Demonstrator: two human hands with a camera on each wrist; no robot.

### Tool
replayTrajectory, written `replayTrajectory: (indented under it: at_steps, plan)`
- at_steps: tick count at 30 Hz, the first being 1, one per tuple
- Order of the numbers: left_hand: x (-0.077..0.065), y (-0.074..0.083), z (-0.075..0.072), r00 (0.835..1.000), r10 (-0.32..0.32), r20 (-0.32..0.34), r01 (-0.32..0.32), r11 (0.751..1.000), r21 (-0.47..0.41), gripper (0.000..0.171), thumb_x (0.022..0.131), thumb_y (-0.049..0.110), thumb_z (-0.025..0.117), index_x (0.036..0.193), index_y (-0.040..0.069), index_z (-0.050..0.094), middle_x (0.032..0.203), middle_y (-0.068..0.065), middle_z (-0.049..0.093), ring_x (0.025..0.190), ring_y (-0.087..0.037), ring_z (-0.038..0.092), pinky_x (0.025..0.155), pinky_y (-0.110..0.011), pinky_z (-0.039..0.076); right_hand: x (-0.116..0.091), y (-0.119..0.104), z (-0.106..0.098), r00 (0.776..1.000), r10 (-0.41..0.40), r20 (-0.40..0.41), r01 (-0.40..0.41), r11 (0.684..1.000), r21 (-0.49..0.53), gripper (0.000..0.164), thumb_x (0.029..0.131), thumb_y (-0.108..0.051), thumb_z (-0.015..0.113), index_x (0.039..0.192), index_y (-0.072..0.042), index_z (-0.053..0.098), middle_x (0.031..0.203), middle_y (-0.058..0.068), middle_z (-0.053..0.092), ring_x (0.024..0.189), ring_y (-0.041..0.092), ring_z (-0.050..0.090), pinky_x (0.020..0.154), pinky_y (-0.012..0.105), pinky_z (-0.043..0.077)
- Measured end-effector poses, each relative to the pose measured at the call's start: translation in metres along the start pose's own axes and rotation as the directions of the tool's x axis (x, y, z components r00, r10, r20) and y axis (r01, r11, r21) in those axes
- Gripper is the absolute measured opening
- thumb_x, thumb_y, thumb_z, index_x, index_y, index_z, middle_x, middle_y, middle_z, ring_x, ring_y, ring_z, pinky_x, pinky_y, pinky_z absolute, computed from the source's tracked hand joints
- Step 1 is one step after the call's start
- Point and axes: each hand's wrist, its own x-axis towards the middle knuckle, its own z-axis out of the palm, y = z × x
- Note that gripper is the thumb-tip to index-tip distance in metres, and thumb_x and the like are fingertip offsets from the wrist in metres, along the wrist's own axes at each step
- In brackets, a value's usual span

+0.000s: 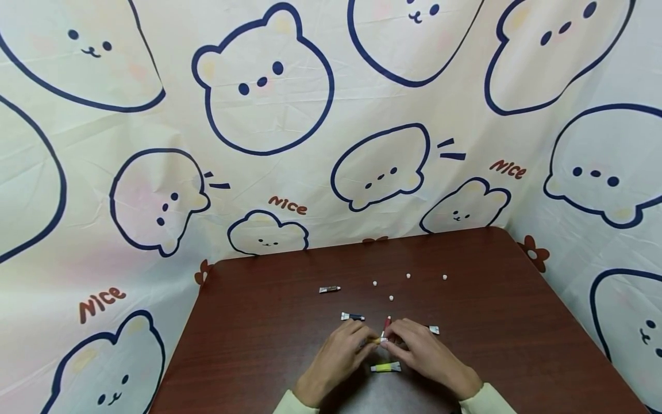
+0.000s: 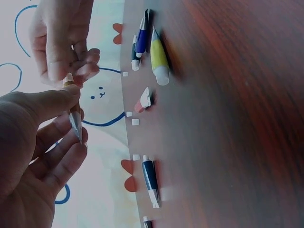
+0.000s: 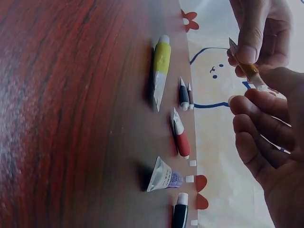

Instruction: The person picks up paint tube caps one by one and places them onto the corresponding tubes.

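Note:
My left hand [image 1: 338,353] pinches a small ochre paint tube [image 3: 249,70] between thumb and fingers, over the table's near part. At the tube's white end, the thumb and fingertips of my right hand [image 1: 426,356] pinch the white cap [image 3: 260,87]. Just below the hands lies a yellow paint tube [image 1: 385,367]. Beyond the fingers is a red paint tube [image 1: 387,324], partly hidden in the head view. A tube with purple print [image 3: 166,176] stands out in the right wrist view; a pale tube end [image 1: 434,330] shows beside my right hand.
A dark blue tube [image 1: 353,317] and a dark brown or black tube [image 1: 329,290] lie left of centre on the brown table [image 1: 258,339]. Several small white caps, one of them here [image 1: 391,298], are scattered farther back. A patterned cloth [image 1: 289,184] hangs behind the table.

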Motion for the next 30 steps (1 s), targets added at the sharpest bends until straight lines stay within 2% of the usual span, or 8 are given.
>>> replayTrajectory:
  at_steps: [4,8,21,30]
  plan:
    - [-0.0006,0.0001,-0.0008,1.0,-0.009,0.006,0.009,1.0,0.0,0.012,0.098,0.023,0.083,0.108,0.022,0.076,0.105,0.012,0.073,0.097,-0.005,0.065,0.085,-0.021,0.055,0.0001,-0.0005,0.0006,1.0,-0.01,-0.012,0.011,1.0,0.013,0.025,0.092,-0.016,0.089,0.11,-0.017,0.072,0.093,-0.011,0.066,0.085,-0.003,0.059,0.073,0.012,0.05]
    - [-0.0004,0.0006,-0.001,1.0,-0.013,0.009,0.014,1.0,-0.004,0.012,0.098,0.023,0.083,0.108,0.022,0.077,0.105,0.012,0.074,0.097,-0.005,0.065,0.085,-0.021,0.055,0.0005,0.0003,0.0015,0.999,-0.036,-0.017,0.037,0.999,0.031,0.028,0.09,-0.009,0.089,0.108,-0.017,0.07,0.095,-0.012,0.065,0.086,-0.003,0.06,0.075,0.01,0.05]
    - [0.0016,0.0016,-0.0012,1.0,-0.015,0.014,0.015,1.0,-0.009,0.013,0.098,0.023,0.083,0.109,0.022,0.077,0.106,0.012,0.074,0.097,-0.005,0.065,0.085,-0.021,0.055,-0.0002,0.0017,0.0014,0.998,-0.052,-0.02,0.053,0.999,0.006,0.018,0.097,-0.012,0.083,0.107,-0.019,0.07,0.096,-0.015,0.065,0.086,-0.003,0.058,0.075,0.012,0.049]
    - [0.0019,0.0038,-0.0011,1.0,-0.01,0.03,0.01,1.0,-0.009,0.013,0.098,0.024,0.083,0.108,0.021,0.075,0.104,0.012,0.073,0.096,-0.005,0.064,0.083,-0.021,0.054,-0.0016,0.0034,0.0007,0.993,-0.119,-0.025,0.118,0.992,-0.045,0.013,0.101,-0.014,0.078,0.108,-0.021,0.07,0.101,-0.016,0.065,0.091,-0.001,0.06,0.081,0.017,0.049]
